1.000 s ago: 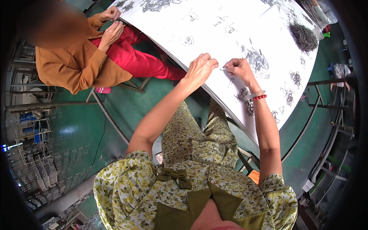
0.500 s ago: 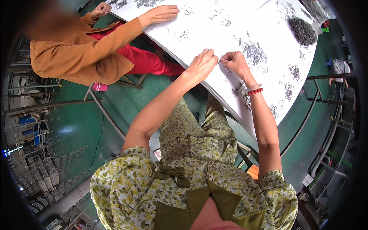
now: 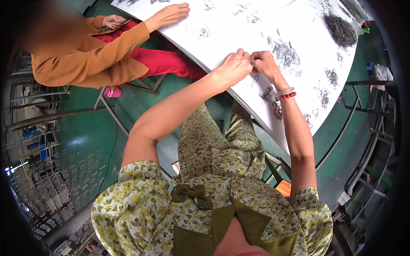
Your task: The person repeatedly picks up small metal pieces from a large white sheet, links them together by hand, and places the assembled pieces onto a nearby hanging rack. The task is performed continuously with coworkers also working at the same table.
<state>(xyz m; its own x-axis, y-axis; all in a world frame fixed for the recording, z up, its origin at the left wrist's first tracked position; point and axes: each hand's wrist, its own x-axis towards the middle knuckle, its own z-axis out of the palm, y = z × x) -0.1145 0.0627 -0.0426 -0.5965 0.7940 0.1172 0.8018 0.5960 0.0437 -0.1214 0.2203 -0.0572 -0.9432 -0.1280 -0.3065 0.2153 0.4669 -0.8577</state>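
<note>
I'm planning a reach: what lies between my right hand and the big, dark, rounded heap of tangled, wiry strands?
In the head view, a flat scatter of short, thin grey pieces lies between your right hand and the heap, on the white tabletop.

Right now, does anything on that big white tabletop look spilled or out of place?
Nothing looks clearly damaged or spilled. Slightly untidy, perhaps: a couple of short, thin, dark strips lie apart from the loose pile of similar dark strips near the person's right hand on the white tabletop.
</note>
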